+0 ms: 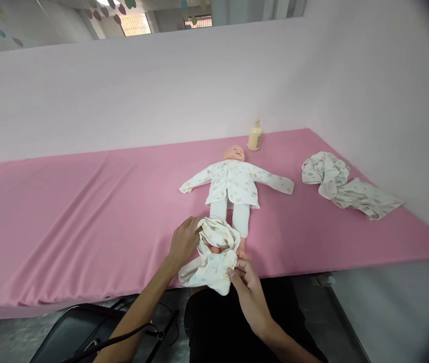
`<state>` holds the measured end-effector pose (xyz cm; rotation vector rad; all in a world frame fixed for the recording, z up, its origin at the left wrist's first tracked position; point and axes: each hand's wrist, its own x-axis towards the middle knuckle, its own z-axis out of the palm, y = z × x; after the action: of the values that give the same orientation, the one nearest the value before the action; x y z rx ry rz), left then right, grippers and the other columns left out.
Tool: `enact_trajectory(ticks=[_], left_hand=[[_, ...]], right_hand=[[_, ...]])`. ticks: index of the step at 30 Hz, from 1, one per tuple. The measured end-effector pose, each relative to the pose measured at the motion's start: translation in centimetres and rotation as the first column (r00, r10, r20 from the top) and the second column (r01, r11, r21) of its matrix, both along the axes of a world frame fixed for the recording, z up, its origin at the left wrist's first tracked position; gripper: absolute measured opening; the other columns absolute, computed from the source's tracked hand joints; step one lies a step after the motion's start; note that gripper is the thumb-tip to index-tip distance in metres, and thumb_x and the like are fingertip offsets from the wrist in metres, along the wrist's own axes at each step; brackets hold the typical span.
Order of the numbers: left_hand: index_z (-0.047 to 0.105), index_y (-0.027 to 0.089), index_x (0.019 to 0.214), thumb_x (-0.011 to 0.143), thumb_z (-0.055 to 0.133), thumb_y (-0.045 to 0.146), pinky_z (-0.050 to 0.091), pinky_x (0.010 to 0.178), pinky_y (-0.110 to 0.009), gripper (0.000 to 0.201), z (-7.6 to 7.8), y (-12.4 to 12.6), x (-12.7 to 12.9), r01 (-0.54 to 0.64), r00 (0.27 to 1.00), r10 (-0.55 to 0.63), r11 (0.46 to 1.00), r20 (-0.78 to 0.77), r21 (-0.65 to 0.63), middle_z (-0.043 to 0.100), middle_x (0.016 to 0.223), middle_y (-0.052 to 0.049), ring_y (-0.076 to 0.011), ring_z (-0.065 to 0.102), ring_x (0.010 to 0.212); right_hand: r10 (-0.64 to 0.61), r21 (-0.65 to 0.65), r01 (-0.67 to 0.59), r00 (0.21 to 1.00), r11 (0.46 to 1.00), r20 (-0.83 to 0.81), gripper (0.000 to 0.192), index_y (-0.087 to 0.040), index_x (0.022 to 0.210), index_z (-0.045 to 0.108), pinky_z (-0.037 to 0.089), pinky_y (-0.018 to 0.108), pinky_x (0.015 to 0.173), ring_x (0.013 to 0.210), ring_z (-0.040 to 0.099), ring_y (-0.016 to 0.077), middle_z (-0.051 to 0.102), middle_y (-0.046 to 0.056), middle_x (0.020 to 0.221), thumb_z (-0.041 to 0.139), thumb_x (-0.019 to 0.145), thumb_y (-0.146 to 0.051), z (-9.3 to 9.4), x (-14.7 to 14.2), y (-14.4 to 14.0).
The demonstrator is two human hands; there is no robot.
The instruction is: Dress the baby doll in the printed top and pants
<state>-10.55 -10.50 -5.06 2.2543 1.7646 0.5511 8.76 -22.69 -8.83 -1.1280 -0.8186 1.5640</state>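
evenly, softly lit from above; bright window (135,22) glare at far left. faint shadows only beneath the near surface (66,212) edge. sharp centre, dark vignette at right, wide-angle bending toward the corners.

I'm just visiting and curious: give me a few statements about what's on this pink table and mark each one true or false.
1. The doll lies on its back on the pink table, arms spread. True.
2. Both hands grip the bunched garment at the doll's feet. True: the left hand holds its left side, the right hand its lower edge.
3. The bottle lies tipped over beside the doll's feet. False: it stands upright beyond the doll's head, near the wall.
4. The crumpled cloth covers the doll's chest. False: it lies apart, to the right of the doll.
5. The doll wears a printed top. True.
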Motion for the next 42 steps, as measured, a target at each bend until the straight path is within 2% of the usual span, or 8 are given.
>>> enact_trajectory(ticks=[5,9,14,22,28,32,36,42], left_hand=[[0.059,0.022,0.101,0.089,0.046,0.03,0.044,0.073,-0.029,0.019,0.4,0.1,-0.7,-0.062,0.962,0.112,0.977,0.247,-0.203,0.067,0.102,-0.001,-0.0187,0.061,0.089],[0.058,0.021,0.091,0.081,0.055,0.03,0.043,0.066,-0.025,0.013,1.6,0.3,-1.3,-0.048,0.911,0.186,0.935,0.369,-0.352,0.064,0.088,0.002,-0.0158,0.059,0.08],[0.059,0.023,0.102,0.081,0.053,0.026,0.045,0.069,-0.024,0.023,1.6,0.0,-0.9,-0.05,0.863,0.217,0.935,0.457,-0.351,0.066,0.099,0.001,-0.0162,0.061,0.086],[0.06,0.025,0.12,0.087,0.046,0.031,0.05,0.074,-0.027,0.037,-0.2,0.2,-0.2,-0.055,0.839,0.22,0.944,0.499,-0.324,0.068,0.115,-0.002,-0.0185,0.065,0.092],[0.064,0.023,0.112,0.086,0.042,0.026,0.05,0.083,-0.029,0.034,-0.6,0.4,-0.2,-0.083,0.857,0.201,0.963,0.474,-0.258,0.07,0.111,0.0,-0.0186,0.065,0.098],[0.065,0.024,0.111,0.087,0.041,0.025,0.049,0.085,-0.029,0.034,-0.9,0.3,-0.3,-0.093,0.896,0.175,0.973,0.409,-0.212,0.07,0.11,0.0,-0.0184,0.064,0.1],[0.065,0.024,0.112,0.089,0.04,0.028,0.049,0.085,-0.031,0.033,-1.5,0.1,-0.6,-0.109,0.919,0.178,0.972,0.353,-0.206,0.07,0.109,-0.001,-0.0199,0.064,0.099],[0.052,0.023,0.134,0.091,0.044,0.032,0.046,0.099,-0.036,0.044,-0.1,-1.2,-1.0,-0.026,0.96,0.086,0.975,0.267,-0.219,0.054,0.133,-0.008,-0.0233,0.053,0.121]], right_hand=[[-0.052,-0.178,0.006,0.966,0.984,-0.253,0.037,-0.022,0.114,0.06,0.049,0.034,0.08,0.088,0.062,0.0197,0.066,0.007,0.103,0.07,0.083,-0.04,-0.5,2.4,-0.2],[-0.07,-0.134,0.044,0.979,0.99,-0.19,0.037,-0.022,0.113,0.062,0.048,0.037,0.089,0.103,0.061,0.0231,0.065,0.009,0.116,0.068,0.084,-0.045,-0.6,3.3,-0.2],[-0.047,-0.025,0.049,0.995,0.999,0.083,0.044,-0.024,0.119,0.057,0.044,0.037,0.096,0.108,0.058,0.0224,0.063,0.006,0.114,0.072,0.081,-0.041,-1.1,1.7,-2.2],[0.077,0.098,-0.124,0.919,0.987,0.388,0.017,-0.018,0.092,0.068,0.044,0.029,0.071,0.075,0.056,0.0175,0.065,0.003,0.083,0.067,0.083,-0.032,-3.6,-2.8,-3.2],[0.023,0.4,-0.187,0.925,0.897,0.38,0.014,-0.021,0.092,0.07,0.042,0.035,0.094,0.103,0.055,0.0224,0.061,0.008,0.109,0.059,0.089,-0.029,-3.3,-1.1,-3.6],[-0.089,0.09,0.083,0.994,0.992,0.067,0.029,-0.02,0.073,0.063,0.044,0.029,0.066,0.068,0.052,0.0156,0.059,0.002,0.074,0.062,0.088,-0.045,-1.8,1.2,-2.7],[-0.176,-0.255,0.104,0.945,0.961,-0.277,0.035,-0.021,0.096,0.066,0.043,0.029,0.061,0.066,0.055,0.017,0.063,0.002,0.077,0.058,0.088,-0.054,0.7,2.5,-1.2],[0.047,-0.172,-0.041,0.998,0.984,0.028,0.028,-0.022,0.091,0.063,0.045,0.027,0.067,0.077,0.059,0.0176,0.063,0.001,0.08,0.067,0.084,-0.048,0.4,4.0,-1.8]])
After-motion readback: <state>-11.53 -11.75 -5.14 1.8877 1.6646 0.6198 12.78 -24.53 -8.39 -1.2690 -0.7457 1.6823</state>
